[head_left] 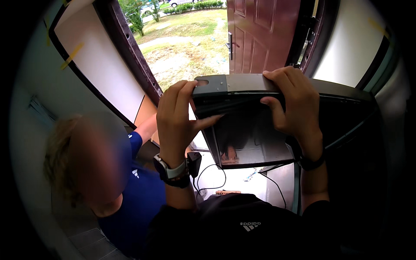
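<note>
A wide panel-like appliance [255, 134] with a glossy dark face and a grey metal top edge stands in front of my chest; its exact kind I cannot tell. My left hand [177, 106] grips its top left corner, fingers hooked at the edge by a rounded notch and thumb stretched across the dark face. Over the top edge, further right, the fingers of my right hand [294, 102] are curled, with the thumb against the front. On my left wrist are a watch [171, 173] and a small black device [194, 162]. The appliance's back is hidden.
A co-worker in a blue shirt [143, 190] stands close at my left, one arm reaching forward. Black cables [212, 187] hang below the appliance. Ahead, a reddish-brown door [264, 39] stands open onto grass [186, 39]. Pale walls flank the doorway.
</note>
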Tool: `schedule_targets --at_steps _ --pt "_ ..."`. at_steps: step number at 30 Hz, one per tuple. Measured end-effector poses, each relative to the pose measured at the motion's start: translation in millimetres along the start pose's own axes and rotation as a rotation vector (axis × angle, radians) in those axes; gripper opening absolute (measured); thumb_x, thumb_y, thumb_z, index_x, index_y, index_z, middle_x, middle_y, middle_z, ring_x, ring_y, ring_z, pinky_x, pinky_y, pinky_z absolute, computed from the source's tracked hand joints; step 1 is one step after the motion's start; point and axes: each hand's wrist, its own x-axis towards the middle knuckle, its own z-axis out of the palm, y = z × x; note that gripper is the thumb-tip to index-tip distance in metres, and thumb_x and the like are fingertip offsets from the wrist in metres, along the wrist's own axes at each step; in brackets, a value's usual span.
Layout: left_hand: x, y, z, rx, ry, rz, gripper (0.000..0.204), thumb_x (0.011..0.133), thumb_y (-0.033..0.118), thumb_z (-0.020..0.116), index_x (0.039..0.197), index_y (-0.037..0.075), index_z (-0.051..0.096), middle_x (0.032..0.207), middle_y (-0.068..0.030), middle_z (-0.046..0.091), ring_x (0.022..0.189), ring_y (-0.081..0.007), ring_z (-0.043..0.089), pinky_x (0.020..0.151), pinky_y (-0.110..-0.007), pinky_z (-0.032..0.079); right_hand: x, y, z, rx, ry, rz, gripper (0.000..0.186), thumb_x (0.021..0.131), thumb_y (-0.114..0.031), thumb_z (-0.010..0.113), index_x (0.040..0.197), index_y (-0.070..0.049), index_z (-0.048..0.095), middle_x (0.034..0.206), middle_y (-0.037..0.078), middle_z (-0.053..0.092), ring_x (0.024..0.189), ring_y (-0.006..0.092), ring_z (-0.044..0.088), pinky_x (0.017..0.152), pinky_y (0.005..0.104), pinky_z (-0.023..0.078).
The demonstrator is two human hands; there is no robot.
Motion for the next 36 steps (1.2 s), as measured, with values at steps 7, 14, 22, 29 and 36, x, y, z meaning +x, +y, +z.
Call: schedule_targets --at_steps 7,14,22,29,36 --pt "-32.3 52.5 -36.3 0.164 0.099 0.040 0.063 0.064 0.036 0.084 0.109 -0.003 0.064 0.098 -0.0129 0.064 0.090 -0.0284 0.064 0.077 -0.038 0.052 -24.0 -10.9 -25.9 0.051 0.045 -0.090 0.046 0.083 -0.048 0.063 0.097 -0.005 0.065 0.087 0.009 0.060 0.077 0.0272 0.062 0.063 0.0353 0.047" --pt "-43.3 101.6 -72.2 0.336 0.088 0.114 0.054 0.075 0.040 0.078 0.102 -0.006 0.068 0.093 -0.0123 0.066 0.082 -0.0267 0.066 0.071 -0.038 0.054 -42.1 -17.5 -48.5 0.120 0.083 -0.160 0.053 0.088 -0.054 0.053 0.096 -0.003 0.067 0.083 0.009 0.061 0.071 0.0259 0.061 0.060 0.0342 0.048" --pt "-51.2 116.9 -84.3 0.435 0.150 0.194 0.056 0.081 0.052 0.069 0.096 -0.002 0.070 0.087 -0.0091 0.068 0.079 -0.0230 0.064 0.074 -0.038 0.051 -51.4 -22.0 -65.6 0.177 0.097 -0.192 0.054 0.088 -0.054 0.054 0.095 -0.002 0.067 0.082 0.009 0.061 0.070 0.0253 0.061 0.059 0.0328 0.047" --pt "-46.6 116.7 -84.6 0.441 0.154 0.170 0.058 0.075 0.055 0.072 0.092 -0.001 0.070 0.083 -0.0070 0.066 0.075 -0.0216 0.062 0.074 -0.039 0.051 -51.1 -24.8 -68.0 0.177 0.104 -0.165 0.050 0.088 -0.052 0.055 0.094 -0.004 0.067 0.083 0.008 0.061 0.071 0.0258 0.060 0.060 0.0335 0.046" --pt "-47.0 106.4 -76.2 0.169 0.081 -0.035 0.058 0.067 0.045 0.081 0.100 0.000 0.063 0.095 -0.0118 0.062 0.085 -0.0272 0.060 0.076 -0.040 0.050 -44.8 -25.7 -59.1 0.156 0.079 -0.125 0.049 0.086 -0.052 0.057 0.095 -0.005 0.066 0.084 0.008 0.061 0.072 0.0271 0.060 0.061 0.0338 0.046"
